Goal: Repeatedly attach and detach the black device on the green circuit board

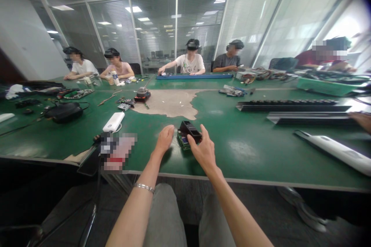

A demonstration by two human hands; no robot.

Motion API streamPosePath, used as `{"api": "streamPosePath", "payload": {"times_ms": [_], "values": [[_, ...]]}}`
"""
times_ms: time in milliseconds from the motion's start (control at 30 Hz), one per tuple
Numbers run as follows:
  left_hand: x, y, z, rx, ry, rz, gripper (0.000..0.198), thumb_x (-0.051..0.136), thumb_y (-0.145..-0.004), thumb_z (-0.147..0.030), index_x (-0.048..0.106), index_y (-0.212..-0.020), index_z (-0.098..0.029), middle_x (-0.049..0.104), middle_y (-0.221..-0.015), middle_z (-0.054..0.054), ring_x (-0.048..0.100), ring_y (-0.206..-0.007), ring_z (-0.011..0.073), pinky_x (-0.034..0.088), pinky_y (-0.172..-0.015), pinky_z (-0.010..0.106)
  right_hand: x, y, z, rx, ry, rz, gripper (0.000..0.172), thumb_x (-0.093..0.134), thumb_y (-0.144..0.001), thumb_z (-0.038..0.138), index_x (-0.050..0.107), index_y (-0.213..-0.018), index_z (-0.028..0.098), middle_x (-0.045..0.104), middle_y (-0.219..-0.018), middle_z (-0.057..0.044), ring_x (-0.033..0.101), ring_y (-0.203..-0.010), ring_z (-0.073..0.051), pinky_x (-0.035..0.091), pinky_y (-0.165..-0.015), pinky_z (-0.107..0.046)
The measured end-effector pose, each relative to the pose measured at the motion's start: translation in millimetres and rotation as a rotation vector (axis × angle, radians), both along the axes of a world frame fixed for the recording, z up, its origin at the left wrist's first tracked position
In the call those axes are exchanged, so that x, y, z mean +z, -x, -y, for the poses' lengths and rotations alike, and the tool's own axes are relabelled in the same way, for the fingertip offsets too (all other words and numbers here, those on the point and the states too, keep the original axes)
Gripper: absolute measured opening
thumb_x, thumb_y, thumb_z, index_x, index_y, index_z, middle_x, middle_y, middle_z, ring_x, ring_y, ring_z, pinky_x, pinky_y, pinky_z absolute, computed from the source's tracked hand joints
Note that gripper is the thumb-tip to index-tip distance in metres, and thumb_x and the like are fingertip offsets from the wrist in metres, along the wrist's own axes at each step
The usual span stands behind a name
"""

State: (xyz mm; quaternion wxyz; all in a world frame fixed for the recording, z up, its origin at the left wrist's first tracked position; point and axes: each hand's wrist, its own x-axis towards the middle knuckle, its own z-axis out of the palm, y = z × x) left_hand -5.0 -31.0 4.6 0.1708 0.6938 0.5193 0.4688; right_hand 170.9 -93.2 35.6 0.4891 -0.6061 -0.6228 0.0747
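Head view: right hand [204, 149] grips black module [189, 130]; left hand [164, 139] beside.

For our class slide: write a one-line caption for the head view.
Right hand grips a small black device on the green table; left hand rests beside it.

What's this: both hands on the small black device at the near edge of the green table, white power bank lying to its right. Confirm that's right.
One detail is wrong. In the head view the white power bank lies to the left of the small black device, not its right. The rest holds: left hand and right hand flank the device on the green table.
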Motion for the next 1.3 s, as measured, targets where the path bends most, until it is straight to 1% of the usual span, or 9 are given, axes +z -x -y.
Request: {"api": "streamPosePath", "payload": {"times_ms": [233, 467, 700, 800, 900, 1067, 1133, 1200, 1300], "values": [[2.7, -0.1, 2.3, -0.003, 0.018, 0.008, 0.044, 0.033, -0.095, -0.043, 0.061, -0.117, -0.018, 0.061, -0.125, 0.009, 0.053, -0.121, 0.0183, 0.037, -0.109, 0.036, -0.5, 18.4, 1.4, 0.004, 0.001, 0.111, 0.073, 0.048, -0.084, 0.048, 0.030, -0.142, 0.007, 0.054, -0.127, -0.022, 0.057, -0.110, -0.032, 0.044, -0.090, -0.045], [3.7, 0.1, 2.5, -0.012, 0.008, 0.018, 0.045, 0.033, -0.095, -0.044, 0.062, -0.116, -0.017, 0.062, -0.124, 0.009, 0.054, -0.120, 0.0183, 0.038, -0.108, 0.034, 0.1, 25.9, 6.7, 0.029, -0.008, 0.231, 0.075, 0.049, -0.084, 0.043, 0.022, -0.145, 0.009, 0.057, -0.123, -0.020, 0.058, -0.103, -0.031, 0.045, -0.086, -0.044], [2.5, -1.2, 1.1, -0.003, 0.001, 0.002, 0.044, 0.034, -0.095, -0.043, 0.063, -0.115, -0.017, 0.063, -0.123, 0.009, 0.054, -0.119, 0.0184, 0.038, -0.108, 0.036, -15.3, 22.2, 12.8, 0.035, 0.013, 0.225, 0.073, 0.047, -0.085, 0.042, 0.023, -0.145, 0.009, 0.058, -0.120, -0.019, 0.058, -0.103, -0.031, 0.046, -0.086, -0.044], [3.8, -1.3, 1.8, -0.010, 0.008, -0.031, 0.045, 0.032, -0.095, -0.043, 0.066, -0.110, -0.017, 0.062, -0.124, 0.009, 0.053, -0.121, 0.0187, 0.037, -0.109, 0.036, -21.9, 22.0, 13.8, 0.033, 0.036, 0.230, 0.073, 0.047, -0.084, 0.041, 0.022, -0.145, 0.008, 0.059, -0.118, -0.019, 0.058, -0.100, -0.031, 0.046, -0.085, -0.044], [4.6, -0.9, 2.5, -0.016, 0.018, -0.069, 0.046, 0.032, -0.095, -0.044, 0.069, -0.105, -0.017, 0.062, -0.124, 0.010, 0.052, -0.122, 0.0200, 0.037, -0.109, 0.037, -25.4, 20.6, 14.6, 0.039, 0.037, 0.215, 0.074, 0.048, -0.084, 0.040, 0.021, -0.145, 0.009, 0.057, -0.121, -0.019, 0.058, -0.101, -0.031, 0.046, -0.086, -0.045], [4.1, -0.8, 1.9, -0.023, 0.025, -0.123, 0.049, 0.033, -0.094, -0.046, 0.071, -0.102, -0.016, 0.061, -0.126, 0.012, 0.053, -0.121, 0.0215, 0.037, -0.108, 0.037, -27.8, 14.9, 13.7, 0.145, 0.006, 0.205, 0.085, 0.055, -0.080, 0.039, 0.013, -0.147, 0.008, 0.054, -0.127, -0.019, 0.054, -0.110, -0.030, 0.043, -0.094, -0.045], [4.2, -1.2, 2.0, -0.035, 0.029, -0.129, 0.049, 0.033, -0.094, -0.046, 0.072, -0.099, -0.016, 0.060, -0.126, 0.012, 0.053, -0.122, 0.0216, 0.038, -0.107, 0.036, -29.8, 13.5, 12.8, 0.172, 0.000, 0.207, 0.085, 0.055, -0.080, 0.037, 0.012, -0.148, 0.008, 0.052, -0.129, -0.019, 0.054, -0.112, -0.030, 0.042, -0.095, -0.045], [4.9, -1.5, 2.6, -0.042, 0.032, -0.132, 0.049, 0.033, -0.094, -0.046, 0.072, -0.100, -0.017, 0.060, -0.127, 0.011, 0.052, -0.122, 0.0214, 0.038, -0.107, 0.037, -32.0, 13.9, 11.7, 0.162, 0.002, 0.201, 0.082, 0.053, -0.082, 0.037, 0.013, -0.147, 0.009, 0.051, -0.131, -0.019, 0.054, -0.112, -0.029, 0.043, -0.094, -0.045], [6.0, -1.6, 3.9, -0.052, 0.021, -0.139, 0.047, 0.033, -0.094, -0.045, 0.068, -0.109, -0.018, 0.061, -0.126, 0.010, 0.051, -0.124, 0.0207, 0.037, -0.108, 0.037, -33.6, 17.8, 9.7, 0.116, 0.004, 0.209, 0.080, 0.052, -0.084, 0.039, 0.014, -0.147, 0.009, 0.051, -0.130, -0.020, 0.055, -0.109, -0.030, 0.043, -0.092, -0.045]]}}
